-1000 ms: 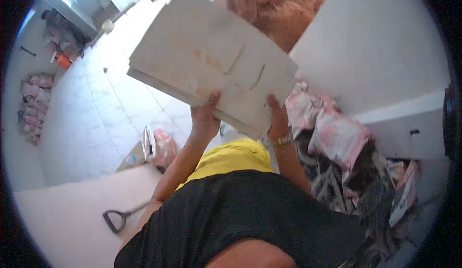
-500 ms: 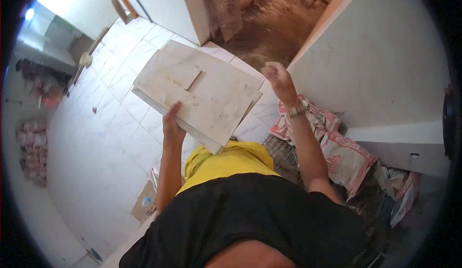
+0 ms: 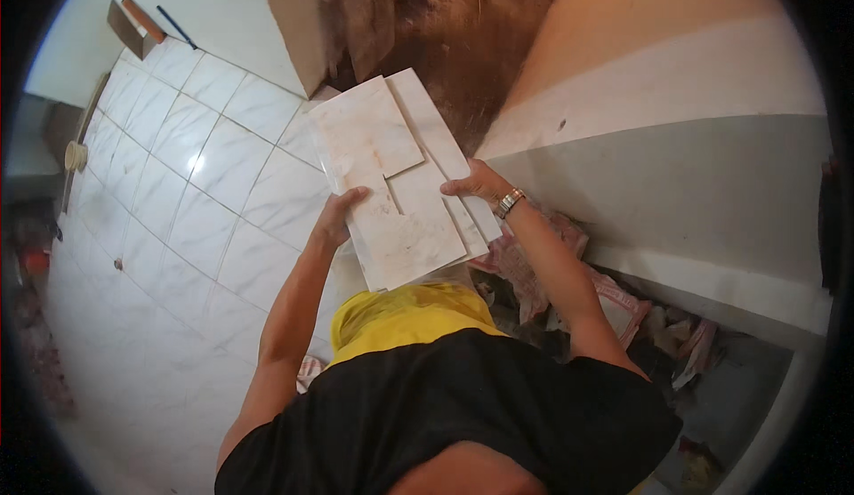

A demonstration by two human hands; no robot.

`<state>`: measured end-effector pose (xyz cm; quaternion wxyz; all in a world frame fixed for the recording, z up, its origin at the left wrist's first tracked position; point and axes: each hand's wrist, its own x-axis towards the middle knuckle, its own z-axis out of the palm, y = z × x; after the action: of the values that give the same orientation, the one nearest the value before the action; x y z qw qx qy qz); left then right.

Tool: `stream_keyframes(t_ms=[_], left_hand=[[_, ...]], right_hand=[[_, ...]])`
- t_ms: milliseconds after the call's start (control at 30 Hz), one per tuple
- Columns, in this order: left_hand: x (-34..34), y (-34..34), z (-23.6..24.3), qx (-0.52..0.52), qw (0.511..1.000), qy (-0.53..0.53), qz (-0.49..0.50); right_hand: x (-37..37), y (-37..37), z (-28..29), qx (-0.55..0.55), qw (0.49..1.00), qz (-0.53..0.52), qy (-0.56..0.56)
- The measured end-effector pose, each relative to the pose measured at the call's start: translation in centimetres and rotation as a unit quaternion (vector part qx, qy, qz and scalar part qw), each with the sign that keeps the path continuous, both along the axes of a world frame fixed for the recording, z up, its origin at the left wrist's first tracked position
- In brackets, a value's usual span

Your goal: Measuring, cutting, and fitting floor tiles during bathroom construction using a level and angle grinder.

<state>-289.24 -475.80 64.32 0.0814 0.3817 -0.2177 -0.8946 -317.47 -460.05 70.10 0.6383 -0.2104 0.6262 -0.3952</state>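
A small stack of off-white tile pieces [image 3: 365, 139] lies between my hands in front of my waist, tilted and uneven at the edges. The top pieces are cut, and dirt and brownish stains mark them. My left hand [image 3: 338, 215] grips the near left edge, its thumb on the top face. On the opposite edge, my right hand [image 3: 480, 184] closes with its thumb over the upper side; a metal watch [image 3: 510, 202] circles that wrist. The fingers under the stack are hidden.
White marbled floor tiles [image 3: 213, 157] spread to the left. Beyond the stack, a doorway opens onto a rough brown floor [image 3: 454, 41]. A wall [image 3: 658, 175] stands close on the right, with crumpled red-and-white bags [image 3: 616, 310] at its foot. An orange-handled tool [image 3: 142, 19] leans at the far left.
My right hand has come down from the air beside the stack and taken hold of its right edge. The stack has turned, its pieces shifted apart, and my view has swung right.
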Motion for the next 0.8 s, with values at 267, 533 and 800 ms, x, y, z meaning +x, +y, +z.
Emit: stream_keyframes(t_ms=[267,533,800], left_hand=[[-4.0,-3.2,2.2,-0.067,0.996,0.009,-0.059],[-9.0,-2.1,-6.1,-0.242,0.967,-0.082,0.002],[-12.0,1.9,-16.5,-0.012,0.998,-0.019,0.065]], right_hand=[[1.6,2.2,-0.2,-0.070,0.987,-0.142,0.000],[-0.4,0.0,-0.9,-0.125,0.931,-0.072,0.336],[-2.9,-0.9,-2.0,0.035,0.928,-0.032,0.369]])
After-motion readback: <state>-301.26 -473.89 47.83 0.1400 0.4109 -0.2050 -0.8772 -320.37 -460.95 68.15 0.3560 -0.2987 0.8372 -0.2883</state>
